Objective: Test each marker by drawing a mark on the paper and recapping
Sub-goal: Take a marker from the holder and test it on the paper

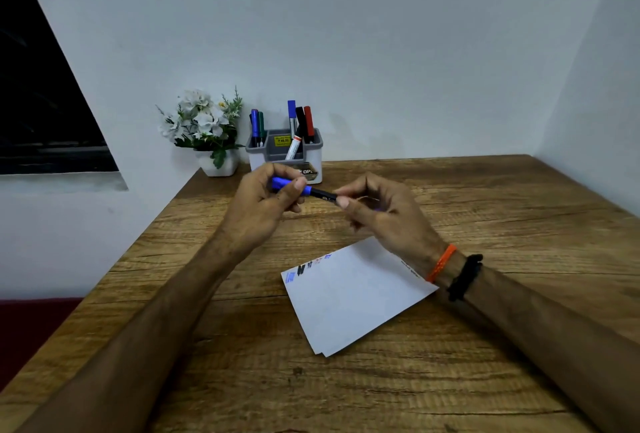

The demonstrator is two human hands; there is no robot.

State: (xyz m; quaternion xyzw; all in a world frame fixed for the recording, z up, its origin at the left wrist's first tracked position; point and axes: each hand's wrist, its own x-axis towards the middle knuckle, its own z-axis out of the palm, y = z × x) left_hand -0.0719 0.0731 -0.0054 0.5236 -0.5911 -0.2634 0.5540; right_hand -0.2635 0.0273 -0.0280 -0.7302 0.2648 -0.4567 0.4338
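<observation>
Midway: blue-capped black marker [304, 189] gripped by left hand [263, 204] and right hand [377, 211].
White paper sheet [356, 297] bears several marks; grey plastic holder [285, 152] keeps more markers.

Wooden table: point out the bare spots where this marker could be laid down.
Bare wood lies left of the paper, along the near edge of the table, and right of the organizer. The back left corner is crowded by organizer and flower pot.

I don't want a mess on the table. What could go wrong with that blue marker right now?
1. Both hands, left hand and right hand, hold the blue marker in the air. If it slips, it may land on the bare wooden table, not the paper.
2. If the cap comes off with a jerk, ink might touch the fingers.
3. The holder stands close behind; a jerk could bump it.
</observation>
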